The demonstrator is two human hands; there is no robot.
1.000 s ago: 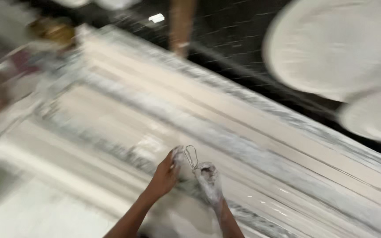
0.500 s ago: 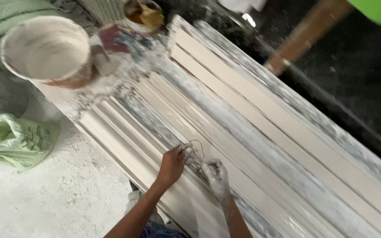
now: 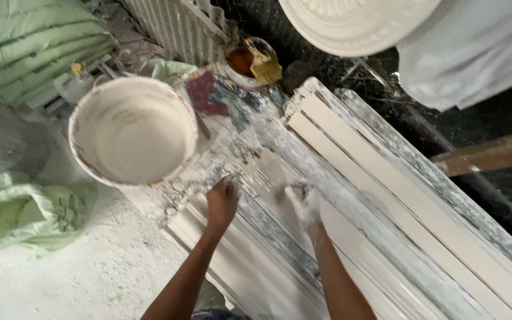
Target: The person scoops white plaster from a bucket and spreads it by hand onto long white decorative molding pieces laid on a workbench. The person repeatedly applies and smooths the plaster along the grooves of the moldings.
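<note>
I see my left hand (image 3: 223,200) and plaster-caked right hand (image 3: 303,198) pressing flat, grips loose and holding nothing, on the far end of the long moulding (image 3: 280,237). Wet plaster coats that end beside the white bucket (image 3: 133,130); smoothing looks unfinished.

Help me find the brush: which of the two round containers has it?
The small bowl of brown liquid at the top holds the brush. The big white bucket left of the hands shows only a plaster-coated inside.
</note>
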